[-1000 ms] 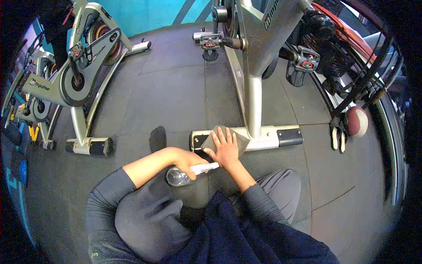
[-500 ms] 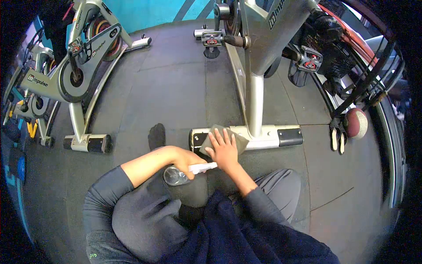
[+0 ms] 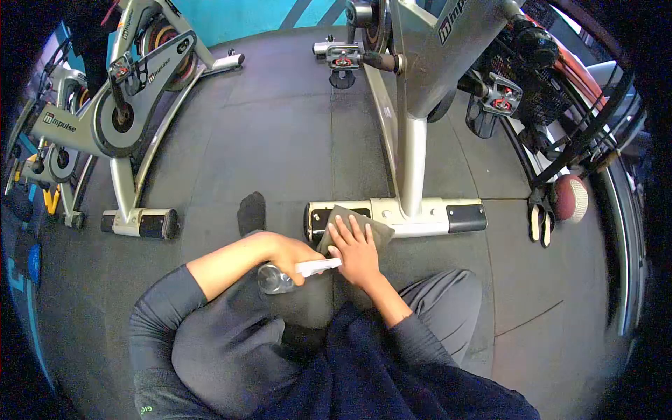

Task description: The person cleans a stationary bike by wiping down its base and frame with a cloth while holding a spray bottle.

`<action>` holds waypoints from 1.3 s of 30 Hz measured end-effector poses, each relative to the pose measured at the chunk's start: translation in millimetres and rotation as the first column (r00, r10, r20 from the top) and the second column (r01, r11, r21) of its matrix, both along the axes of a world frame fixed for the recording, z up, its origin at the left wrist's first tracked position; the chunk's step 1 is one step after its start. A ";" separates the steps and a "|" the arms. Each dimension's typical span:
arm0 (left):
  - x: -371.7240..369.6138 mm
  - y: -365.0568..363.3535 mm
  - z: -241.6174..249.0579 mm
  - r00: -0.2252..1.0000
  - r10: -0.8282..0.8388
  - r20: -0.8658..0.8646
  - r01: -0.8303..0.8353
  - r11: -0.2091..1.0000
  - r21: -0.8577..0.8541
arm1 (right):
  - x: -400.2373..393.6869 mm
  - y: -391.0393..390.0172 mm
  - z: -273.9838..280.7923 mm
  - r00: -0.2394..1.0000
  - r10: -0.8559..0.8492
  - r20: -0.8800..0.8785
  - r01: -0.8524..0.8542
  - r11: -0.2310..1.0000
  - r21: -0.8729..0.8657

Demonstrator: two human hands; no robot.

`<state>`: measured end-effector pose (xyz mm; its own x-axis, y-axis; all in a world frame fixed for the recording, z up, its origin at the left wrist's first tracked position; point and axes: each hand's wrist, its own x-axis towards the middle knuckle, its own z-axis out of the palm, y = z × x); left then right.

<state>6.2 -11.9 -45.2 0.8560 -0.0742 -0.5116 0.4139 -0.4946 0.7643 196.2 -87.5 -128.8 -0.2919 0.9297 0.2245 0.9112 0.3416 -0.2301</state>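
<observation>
My left hand (image 3: 288, 256) is wrapped round a clear spray bottle (image 3: 273, 280) with a white spray head (image 3: 318, 267). The bottle is tilted, its head pointing right toward my other hand. My right hand (image 3: 355, 253) lies flat with fingers spread on a grey-green cloth (image 3: 381, 232). That cloth covers part of the front foot bar (image 3: 427, 218) of a grey exercise bike (image 3: 413, 164), near the bar's left black end cap (image 3: 317, 220).
A second bike (image 3: 122, 185) stands at the left on a dark rubber floor (image 3: 266, 140). A maroon and white ball (image 3: 570, 199) and black shoes (image 3: 540, 218) are at the right. Pedals (image 3: 500, 101) hang above the bar.
My right hand and the cloth have shifted slightly left and down relative to the foot bar. The view has moved a little. My left hand still grips the bottle.
</observation>
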 end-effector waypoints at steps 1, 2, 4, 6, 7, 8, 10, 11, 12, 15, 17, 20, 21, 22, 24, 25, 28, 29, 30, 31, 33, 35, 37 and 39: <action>-0.3 -0.4 1.3 1.000 -0.010 -0.018 0.010 1.000 0.010 | -1.6 7.6 -1.0 0.999 0.033 -0.002 -0.033 0.999 -0.001; -1.0 0.2 3.1 0.999 0.007 -0.041 -0.008 1.000 -0.014 | -4.4 16.5 -1.8 0.998 0.056 -0.006 -0.056 0.998 -0.010; -2.8 -0.7 4.3 0.999 0.028 -0.033 -0.029 0.999 -0.018 | -12.7 34.1 -3.7 0.997 0.070 -0.026 -0.070 0.998 0.000; -4.8 -0.5 4.1 0.999 0.046 -0.025 -0.046 0.999 -0.020 | -22.8 51.1 -5.9 0.996 0.066 -0.054 -0.065 0.998 0.021; -5.5 -0.3 2.1 0.998 0.048 -0.027 -0.049 0.999 -0.010 | -26.9 58.2 -2.2 0.996 0.065 -0.056 -0.063 0.998 0.022; -6.3 -0.5 0.1 0.998 0.050 -0.028 -0.050 0.999 -0.001 | -30.3 65.7 1.9 0.997 0.044 -0.056 -0.047 0.997 -0.059; -6.8 -1.5 2.8 0.999 0.052 -0.016 -0.052 0.999 0.000 | -33.8 78.6 8.1 0.999 0.018 -0.051 -0.027 0.983 -0.183; -7.6 -1.3 5.1 0.998 0.056 -0.002 -0.056 0.998 0.001 | -34.7 79.2 10.7 0.998 0.016 -0.054 -0.025 0.984 -0.178; -8.8 -0.7 3.8 0.999 0.054 -0.003 -0.054 0.998 0.006 | -35.1 79.9 11.1 0.999 0.009 -0.037 -0.016 0.981 -0.192; -9.0 2.4 0.1 0.997 0.055 0.060 -0.055 0.998 0.005 | -32.4 69.1 0.5 1.000 -0.008 -0.014 0.007 0.997 -0.083; -5.2 2.8 2.6 0.993 0.024 0.117 -0.026 0.999 0.020 | -25.6 50.5 -9.8 1.000 -0.015 -0.008 0.015 0.999 0.035; 5.0 0.5 11.3 0.995 0.012 0.095 -0.016 0.999 0.040 | -6.8 14.7 -10.0 0.998 -0.052 -0.017 0.054 0.994 0.099; 6.0 0.5 8.5 0.995 0.015 0.098 -0.019 0.999 0.038 | 0.5 5.5 -8.4 0.999 -0.050 -0.014 0.051 0.994 0.097; 6.0 1.4 5.7 0.993 0.017 0.116 -0.021 0.999 0.033 | 7.5 -2.7 -5.2 0.993 -0.116 0.000 0.116 0.990 0.079; 6.5 -0.6 12.1 0.994 0.043 0.104 -0.046 0.998 0.031 | 20.2 -10.6 0.9 0.973 -0.225 0.059 0.222 0.973 0.058; 5.3 -0.9 12.1 0.994 0.045 0.102 -0.048 0.998 0.029 | 21.9 -10.9 6.3 0.956 -0.276 0.099 0.275 0.961 0.019; 6.7 -2.4 15.8 0.992 0.059 0.107 -0.061 0.998 0.008 | 20.5 10.9 2.8 0.940 -0.330 0.086 0.335 0.940 -0.055; 8.1 -2.4 14.7 0.993 0.054 0.105 -0.055 0.998 0.007 | 18.8 22.6 -5.1 0.935 -0.330 0.132 0.333 0.943 -0.001; 8.9 -2.4 13.4 0.994 0.034 0.102 -0.036 0.999 0.016 | 18.6 34.2 -8.4 0.927 -0.330 0.176 0.326 0.944 0.055; 8.9 -2.0 12.4 0.995 0.015 0.098 -0.018 0.999 0.027 | 20.1 45.3 -5.1 0.927 -0.333 0.172 0.328 0.943 0.058; 8.6 -0.6 11.4 0.997 0.016 0.079 -0.019 0.999 0.030 | 25.0 67.3 1.8 0.939 -0.283 0.196 0.294 0.955 -0.030; 8.2 0.7 10.3 0.998 0.015 0.062 -0.017 0.999 0.035 | 28.5 82.2 6.3 0.943 -0.279 0.178 0.293 0.955 -0.053; 7.8 1.2 9.1 0.998 0.032 0.054 -0.034 0.999 0.035 | 30.8 88.2 11.5 0.955 -0.238 0.180 0.273 0.940 -0.205; 9.8 1.2 6.6 0.997 0.028 0.070 -0.031 0.999 0.042 | 31.4 81.8 3.6 0.951 -0.240 0.194 0.276 0.944 -0.184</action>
<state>16.0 -10.7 -38.7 0.8911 -0.0280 -0.4528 0.3751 -0.5159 0.7701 227.5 -5.6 -125.3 -0.0524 0.9986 -0.0111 0.9929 0.0509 -0.1076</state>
